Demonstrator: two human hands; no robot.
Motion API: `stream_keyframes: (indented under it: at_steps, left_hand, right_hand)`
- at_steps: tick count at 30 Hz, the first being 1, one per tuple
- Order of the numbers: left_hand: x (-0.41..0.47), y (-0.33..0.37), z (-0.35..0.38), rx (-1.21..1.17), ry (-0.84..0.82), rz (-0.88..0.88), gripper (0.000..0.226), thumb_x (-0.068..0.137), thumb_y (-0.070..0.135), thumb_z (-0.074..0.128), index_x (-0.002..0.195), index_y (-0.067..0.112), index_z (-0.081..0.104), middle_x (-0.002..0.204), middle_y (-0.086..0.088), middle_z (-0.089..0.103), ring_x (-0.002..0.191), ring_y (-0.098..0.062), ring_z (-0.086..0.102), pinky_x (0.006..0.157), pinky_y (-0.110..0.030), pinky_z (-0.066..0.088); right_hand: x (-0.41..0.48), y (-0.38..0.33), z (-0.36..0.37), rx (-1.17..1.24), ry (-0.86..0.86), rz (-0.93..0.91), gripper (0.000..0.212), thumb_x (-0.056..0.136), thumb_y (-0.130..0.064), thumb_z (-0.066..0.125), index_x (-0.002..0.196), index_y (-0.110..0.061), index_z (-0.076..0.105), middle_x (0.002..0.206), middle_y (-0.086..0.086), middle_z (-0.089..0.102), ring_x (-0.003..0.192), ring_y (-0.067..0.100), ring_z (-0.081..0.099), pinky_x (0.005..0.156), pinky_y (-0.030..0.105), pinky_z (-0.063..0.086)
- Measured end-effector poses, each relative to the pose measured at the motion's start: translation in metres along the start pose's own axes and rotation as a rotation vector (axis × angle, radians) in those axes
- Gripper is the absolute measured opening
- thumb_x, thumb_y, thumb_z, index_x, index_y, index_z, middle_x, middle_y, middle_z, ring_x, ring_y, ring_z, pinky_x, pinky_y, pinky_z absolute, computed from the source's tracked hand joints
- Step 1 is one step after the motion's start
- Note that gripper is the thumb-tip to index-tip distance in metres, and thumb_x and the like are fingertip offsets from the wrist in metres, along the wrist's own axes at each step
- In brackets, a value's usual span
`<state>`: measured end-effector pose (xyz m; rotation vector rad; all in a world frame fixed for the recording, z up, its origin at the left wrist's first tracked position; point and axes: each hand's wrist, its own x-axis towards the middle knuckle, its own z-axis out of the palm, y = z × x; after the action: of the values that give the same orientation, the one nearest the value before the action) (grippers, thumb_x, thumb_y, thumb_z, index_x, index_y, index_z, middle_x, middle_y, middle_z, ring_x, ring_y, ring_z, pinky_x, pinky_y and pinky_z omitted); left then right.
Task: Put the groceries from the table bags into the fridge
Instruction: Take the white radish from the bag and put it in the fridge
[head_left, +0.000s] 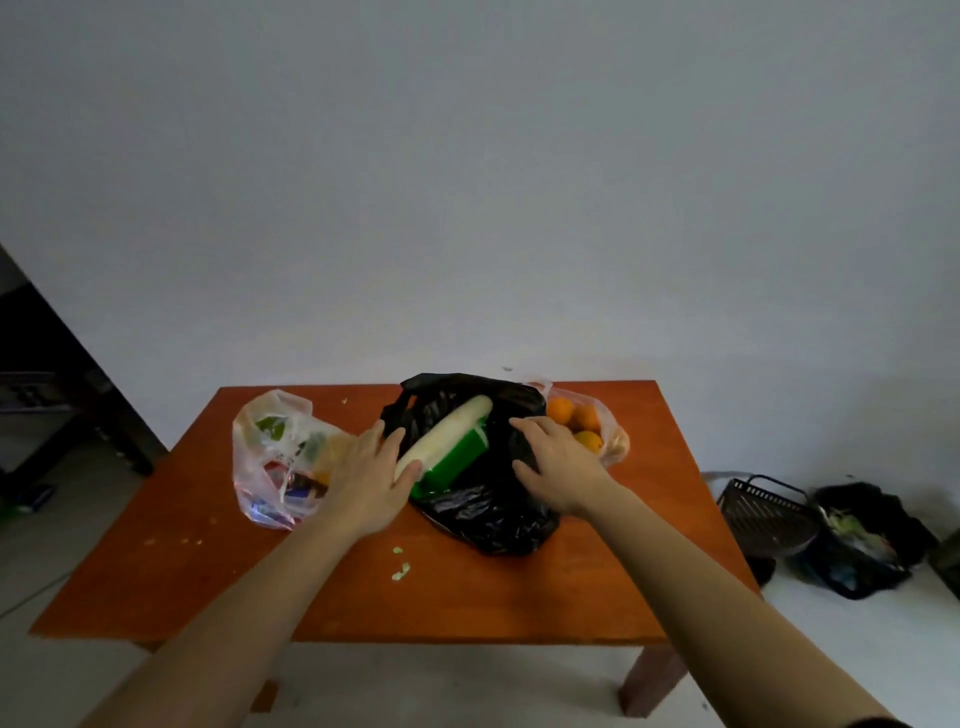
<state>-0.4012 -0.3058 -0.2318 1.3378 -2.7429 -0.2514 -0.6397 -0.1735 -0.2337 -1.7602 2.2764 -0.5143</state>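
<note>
A black plastic bag lies open in the middle of the orange-brown table. Inside it a long pale radish rests on a green box. My left hand lies flat at the bag's left rim, its fingertips touching the radish's near end. My right hand presses on the bag's right side with fingers spread. A clear bag of mixed groceries sits to the left. Behind my right hand, a clear bag holds oranges.
The table stands against a plain white wall. Small pale scraps lie on the tabletop near its front. On the floor at right are a black basket and a dark bag of waste. Dark furniture stands at left.
</note>
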Motion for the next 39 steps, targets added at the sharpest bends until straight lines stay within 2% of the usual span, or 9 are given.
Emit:
stream_keyframes:
  at_steps: [3, 8, 13, 18, 24, 27, 29, 34, 39]
  left_hand:
    - [0.054, -0.026, 0.016, -0.058, -0.055, 0.049, 0.067, 0.101, 0.056, 0.029, 0.157, 0.021, 0.019, 0.165, -0.008, 0.011, 0.151, -0.028, 0.014, 0.122, -0.046, 0.016]
    - [0.130, -0.064, 0.044, -0.174, -0.215, 0.099, 0.066, 0.102, 0.052, 0.034, 0.156, 0.016, 0.022, 0.163, -0.009, 0.017, 0.148, -0.028, 0.022, 0.118, -0.044, 0.024]
    - [0.182, -0.087, 0.089, -0.282, -0.335, 0.102, 0.062, 0.102, 0.046, 0.041, 0.153, 0.012, 0.028, 0.155, -0.011, 0.033, 0.140, -0.029, 0.036, 0.112, -0.040, 0.034]
    - [0.215, -0.094, 0.137, -0.372, -0.436, 0.019, 0.065, 0.101, 0.043, 0.046, 0.154, 0.013, 0.024, 0.156, -0.011, 0.030, 0.140, -0.029, 0.035, 0.112, -0.041, 0.035]
    - [0.238, -0.100, 0.178, -0.450, -0.468, -0.099, 0.064, 0.100, 0.043, 0.048, 0.153, 0.016, 0.026, 0.147, -0.012, 0.037, 0.135, -0.031, 0.038, 0.107, -0.042, 0.038]
    - [0.248, -0.095, 0.194, -0.415, -0.467, -0.137, 0.068, 0.097, 0.057, 0.043, 0.150, 0.017, 0.027, 0.139, -0.011, 0.038, 0.126, -0.033, 0.041, 0.101, -0.046, 0.042]
    - [0.255, -0.088, 0.201, -0.386, -0.453, -0.192, 0.081, 0.087, 0.070, 0.037, 0.148, 0.017, 0.028, 0.134, -0.011, 0.040, 0.121, -0.033, 0.042, 0.097, -0.049, 0.044]
    - [0.263, -0.083, 0.220, -0.325, -0.371, -0.269, 0.084, 0.086, 0.079, 0.037, 0.141, 0.016, 0.031, 0.125, -0.013, 0.050, 0.106, -0.035, 0.053, 0.079, -0.048, 0.052]
    - [0.265, -0.087, 0.215, -0.258, -0.296, -0.190, 0.089, 0.084, 0.078, 0.024, 0.139, 0.011, 0.038, 0.115, -0.015, 0.058, 0.095, -0.032, 0.059, 0.068, -0.041, 0.052]
  right_hand:
    - [0.054, -0.001, 0.015, 0.001, -0.063, 0.048, 0.061, 0.097, -0.036, 0.052, 0.153, -0.023, 0.032, 0.154, 0.007, 0.036, 0.135, 0.030, 0.044, 0.105, 0.046, 0.045]
    - [0.126, -0.004, 0.039, 0.076, -0.135, 0.200, 0.056, 0.100, -0.034, 0.054, 0.152, -0.020, 0.038, 0.150, 0.009, 0.040, 0.128, 0.029, 0.050, 0.093, 0.027, 0.037]
    - [0.174, 0.007, 0.078, 0.167, -0.213, 0.277, 0.052, 0.101, -0.036, 0.053, 0.149, -0.019, 0.041, 0.144, 0.010, 0.045, 0.129, 0.030, 0.049, 0.104, 0.038, 0.042]
    - [0.229, 0.022, 0.116, 0.164, -0.255, 0.262, 0.046, 0.101, -0.034, 0.052, 0.145, -0.020, 0.047, 0.145, 0.008, 0.045, 0.126, 0.029, 0.050, 0.103, 0.044, 0.045]
    - [0.312, 0.036, 0.158, 0.029, -0.359, 0.155, 0.057, 0.095, -0.030, 0.056, 0.150, -0.025, 0.039, 0.151, 0.012, 0.039, 0.139, 0.036, 0.034, 0.109, 0.049, 0.039]
    - [0.338, 0.051, 0.169, -0.175, -0.539, 0.041, 0.066, 0.095, -0.032, 0.057, 0.155, -0.030, 0.029, 0.161, 0.010, 0.023, 0.149, 0.036, 0.014, 0.116, 0.054, 0.026]
    - [0.342, 0.064, 0.178, -0.166, -0.607, 0.031, 0.072, 0.094, -0.033, 0.060, 0.156, -0.033, 0.025, 0.164, 0.007, 0.013, 0.152, 0.032, 0.002, 0.116, 0.058, 0.020]
    - [0.342, 0.078, 0.193, -0.111, -0.581, 0.010, 0.083, 0.085, -0.027, 0.067, 0.156, -0.036, 0.024, 0.166, 0.004, 0.005, 0.152, 0.027, -0.008, 0.116, 0.061, 0.015]
    - [0.346, 0.075, 0.198, -0.122, -0.562, -0.004, 0.091, 0.084, -0.011, 0.068, 0.156, -0.036, 0.019, 0.166, 0.005, 0.001, 0.152, 0.028, -0.009, 0.117, 0.062, 0.009]
